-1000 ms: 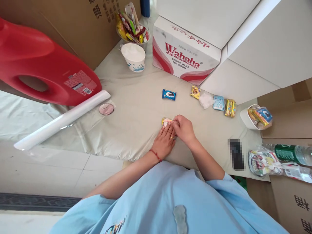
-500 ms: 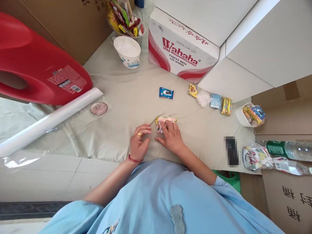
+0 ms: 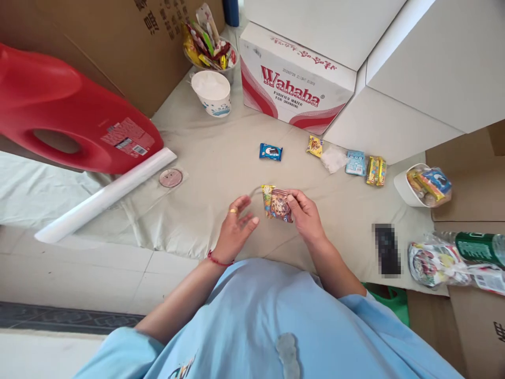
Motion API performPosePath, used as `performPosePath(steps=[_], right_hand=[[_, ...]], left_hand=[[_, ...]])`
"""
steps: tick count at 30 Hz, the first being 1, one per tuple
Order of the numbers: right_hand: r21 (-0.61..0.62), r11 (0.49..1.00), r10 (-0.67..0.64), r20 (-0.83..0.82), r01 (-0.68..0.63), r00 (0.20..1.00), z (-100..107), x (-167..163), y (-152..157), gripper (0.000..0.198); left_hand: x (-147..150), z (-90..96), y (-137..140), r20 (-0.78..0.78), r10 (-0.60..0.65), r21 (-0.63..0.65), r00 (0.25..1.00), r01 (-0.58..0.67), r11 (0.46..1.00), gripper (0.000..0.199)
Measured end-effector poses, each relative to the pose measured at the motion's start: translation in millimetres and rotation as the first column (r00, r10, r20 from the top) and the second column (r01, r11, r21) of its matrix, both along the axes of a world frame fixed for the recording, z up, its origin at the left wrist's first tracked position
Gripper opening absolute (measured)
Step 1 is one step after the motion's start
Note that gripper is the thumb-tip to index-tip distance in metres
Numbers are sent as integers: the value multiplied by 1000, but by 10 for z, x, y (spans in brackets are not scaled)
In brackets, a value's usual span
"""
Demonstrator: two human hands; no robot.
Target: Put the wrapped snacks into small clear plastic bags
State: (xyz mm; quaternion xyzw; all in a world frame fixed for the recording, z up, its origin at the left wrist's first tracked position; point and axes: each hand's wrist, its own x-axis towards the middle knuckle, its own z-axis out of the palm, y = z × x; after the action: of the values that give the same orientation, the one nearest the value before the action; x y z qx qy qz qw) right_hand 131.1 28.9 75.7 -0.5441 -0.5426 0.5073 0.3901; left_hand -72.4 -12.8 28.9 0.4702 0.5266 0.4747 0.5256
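Note:
My right hand (image 3: 310,217) pinches a brown cookie packet (image 3: 281,205) by its right side, thumb on top. A yellow snack packet (image 3: 267,200) shows at its left edge, partly overlapped and held up with it. My left hand (image 3: 238,226) is just left of the packets, fingers apart and holding nothing. Farther back on the cloth lies a blue cookie packet (image 3: 270,152). To its right are a small yellow packet (image 3: 314,146), a clear crumpled wrapper (image 3: 333,159), a light blue packet (image 3: 355,162) and yellow striped packets (image 3: 376,171).
A white cup of snacks (image 3: 410,196) and a pixelated dark object (image 3: 387,250) are at right. A paper cup (image 3: 213,95) stands before a snack bowl (image 3: 232,71), beside a Wahaba-style water carton (image 3: 292,84). A red jug (image 3: 79,116) and white roll (image 3: 106,195) lie left.
My right hand has gone from resting over the packets to gripping and lifting them at their right side. My left hand has opened wider. The view has shifted slightly.

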Motion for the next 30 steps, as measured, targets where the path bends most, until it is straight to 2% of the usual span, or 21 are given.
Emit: performPosePath(steps=[2, 4, 7, 11, 12, 14, 16, 18, 20, 21, 23, 25, 27, 30], right_hand=[[-170, 984, 19, -209, -56, 978, -23, 45, -33, 49], [-236, 969, -6, -289, -65, 957, -85, 95, -97, 53], [-212, 977, -45, -293, -19, 955, -185, 223, -230, 52], [-185, 982, -23, -278, -30, 960, -292, 569, -317, 45], [-187, 982, -61, -271, 9, 961, -319, 704, -297, 44], [-191, 966, -222, -248, 177, 943, -376, 1046, -199, 45], [-183, 886, -457, -195, 426, 868, -434, 1457, -38, 50], [-145, 750, -661, -131, 645, 739, -491, 1864, 159, 55], [-82, 642, -767, -67, 763, 638, -545, 2183, 361, 55], [-42, 615, -788, -13, 787, 615, -570, 2292, 452, 53], [54, 630, -769, 175, 774, 614, -606, 2405, 594, 47], [158, 697, -687, 427, 699, 588, -617, 2415, 669, 40], [263, 753, -613, 614, 603, 497, -599, 2396, 664, 38], [405, 769, -608, 703, 495, 370, -520, 2476, 460, 45]], left_hand=[[165, 7, 112, 108, -72, -89, 991, 82, 993, 66], [327, 5, 210, 159, -90, -156, 983, 115, 981, 60], [543, 17, 289, 147, -95, -216, 985, 126, 968, 56], [770, 51, 294, 126, -214, -237, 969, 239, 942, 55], [807, 56, 292, 115, -231, -229, 966, 252, 940, 57], [842, 59, 295, 73, -233, -211, 970, 244, 947, 61], [822, 52, 306, 13, -220, -210, 975, 218, 953, 60], [759, 40, 315, -42, -210, -226, 977, 195, 954, 57], [674, 24, 312, -86, -191, -256, 978, 164, 953, 59], [630, 14, 306, -104, -177, -273, 979, 143, 951, 60], [545, -7, 286, -139, -150, -300, 979, 103, 948, 62], [468, -28, 261, -177, -131, -305, 976, 72, 950, 60], [394, -47, 235, -237, -121, -288, 964, 49, 956, 56], [286, -70, 198, -393, -147, -218, 908, 63, 974, 50]])
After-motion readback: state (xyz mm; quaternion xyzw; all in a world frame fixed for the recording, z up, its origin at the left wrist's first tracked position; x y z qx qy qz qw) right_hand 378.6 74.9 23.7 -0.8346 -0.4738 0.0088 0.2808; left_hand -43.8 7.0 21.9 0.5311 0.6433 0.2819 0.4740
